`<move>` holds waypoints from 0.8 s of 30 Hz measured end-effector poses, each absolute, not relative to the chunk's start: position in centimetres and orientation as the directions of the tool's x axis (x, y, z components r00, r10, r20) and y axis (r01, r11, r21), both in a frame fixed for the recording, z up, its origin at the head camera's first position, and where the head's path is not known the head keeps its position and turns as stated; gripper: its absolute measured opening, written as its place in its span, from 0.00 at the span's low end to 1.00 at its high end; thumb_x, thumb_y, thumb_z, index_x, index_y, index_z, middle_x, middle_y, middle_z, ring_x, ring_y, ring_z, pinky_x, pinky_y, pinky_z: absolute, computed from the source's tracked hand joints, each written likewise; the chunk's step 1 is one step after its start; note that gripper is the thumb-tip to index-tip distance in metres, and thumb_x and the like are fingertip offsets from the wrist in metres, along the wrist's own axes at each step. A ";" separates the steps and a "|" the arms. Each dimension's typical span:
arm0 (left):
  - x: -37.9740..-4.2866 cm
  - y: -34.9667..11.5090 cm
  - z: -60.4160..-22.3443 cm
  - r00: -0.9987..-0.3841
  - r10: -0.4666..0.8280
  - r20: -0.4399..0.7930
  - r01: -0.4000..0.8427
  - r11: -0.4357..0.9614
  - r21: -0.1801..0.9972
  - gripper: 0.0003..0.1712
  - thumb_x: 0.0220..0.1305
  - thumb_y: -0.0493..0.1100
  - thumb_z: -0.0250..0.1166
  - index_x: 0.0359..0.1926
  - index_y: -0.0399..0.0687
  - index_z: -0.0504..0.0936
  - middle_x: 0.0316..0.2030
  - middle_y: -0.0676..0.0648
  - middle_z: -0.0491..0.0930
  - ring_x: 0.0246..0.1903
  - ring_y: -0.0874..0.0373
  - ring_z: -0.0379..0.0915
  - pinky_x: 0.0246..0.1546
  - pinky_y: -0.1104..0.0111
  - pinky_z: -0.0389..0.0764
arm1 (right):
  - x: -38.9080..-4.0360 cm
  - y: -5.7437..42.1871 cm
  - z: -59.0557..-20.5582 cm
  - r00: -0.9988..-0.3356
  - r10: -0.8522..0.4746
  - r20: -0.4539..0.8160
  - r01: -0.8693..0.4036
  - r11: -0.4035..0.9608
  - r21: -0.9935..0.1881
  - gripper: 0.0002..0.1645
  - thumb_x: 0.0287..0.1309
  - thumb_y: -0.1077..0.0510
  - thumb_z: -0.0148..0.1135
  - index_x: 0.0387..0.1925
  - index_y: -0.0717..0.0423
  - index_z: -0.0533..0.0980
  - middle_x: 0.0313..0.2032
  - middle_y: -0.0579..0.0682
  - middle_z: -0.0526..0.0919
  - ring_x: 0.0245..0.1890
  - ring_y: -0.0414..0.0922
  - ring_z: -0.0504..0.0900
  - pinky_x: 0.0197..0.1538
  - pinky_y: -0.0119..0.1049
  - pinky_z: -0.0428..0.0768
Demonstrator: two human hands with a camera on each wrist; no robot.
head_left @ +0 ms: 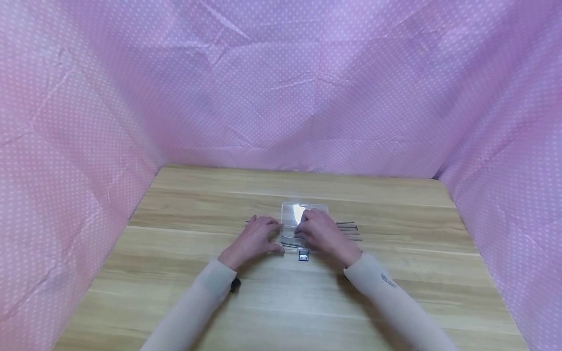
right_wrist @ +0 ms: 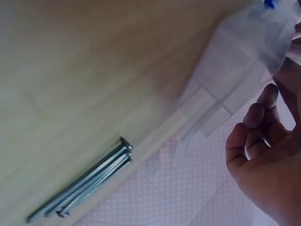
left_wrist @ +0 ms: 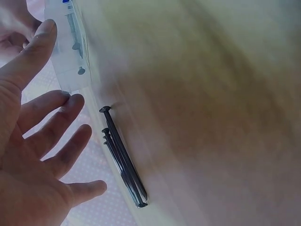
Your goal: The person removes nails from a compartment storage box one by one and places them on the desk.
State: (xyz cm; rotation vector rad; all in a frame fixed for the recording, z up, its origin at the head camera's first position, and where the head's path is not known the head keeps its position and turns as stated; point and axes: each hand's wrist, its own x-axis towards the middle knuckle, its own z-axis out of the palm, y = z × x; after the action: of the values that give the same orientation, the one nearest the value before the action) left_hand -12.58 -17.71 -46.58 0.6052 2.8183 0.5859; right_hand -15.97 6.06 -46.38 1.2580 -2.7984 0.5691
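A clear plastic box (head_left: 287, 208) stands mid-table with its lid laid back. Several nails (head_left: 291, 245) lie in its front left compartment. My left hand (head_left: 259, 238) rests at the box's left side, thumb near the front corner and fingers spread loosely; nothing is in its palm (left_wrist: 33, 188). Over the box's middle, my right hand (head_left: 322, 231) has its fingers curled, and its fingertips appear to pinch the end of a thin nail (head_left: 287, 237) lying across the box. That grip is partly hidden; in the right wrist view the curled fingers (right_wrist: 237, 141) show beside the box wall.
Several loose nails (head_left: 349, 228) lie right of the box, and a group of dark nails (left_wrist: 123, 160) lies left of it. A blue and white label (head_left: 303, 256) is at the box's front. Pink dotted cloth (head_left: 298, 97) hangs around the wooden table (head_left: 281, 302).
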 end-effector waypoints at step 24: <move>-12.1 -17.3 -46.4 -0.895 0.429 -0.124 0.362 0.860 0.360 0.43 0.53 0.64 0.79 0.65 0.49 0.80 0.65 0.44 0.78 0.68 0.45 0.68 0.75 0.36 0.49 | -17.3 5.1 -46.9 -0.612 -0.790 0.029 -0.756 0.574 -0.314 0.08 0.64 0.52 0.72 0.43 0.40 0.90 0.39 0.38 0.75 0.41 0.39 0.70 0.47 0.35 0.72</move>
State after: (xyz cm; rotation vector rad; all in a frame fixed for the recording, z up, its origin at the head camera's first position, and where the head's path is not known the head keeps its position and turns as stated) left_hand -12.06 -17.29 -46.37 0.6097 2.8340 0.4906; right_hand -17.32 5.13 -46.91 1.4241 -2.8879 0.4863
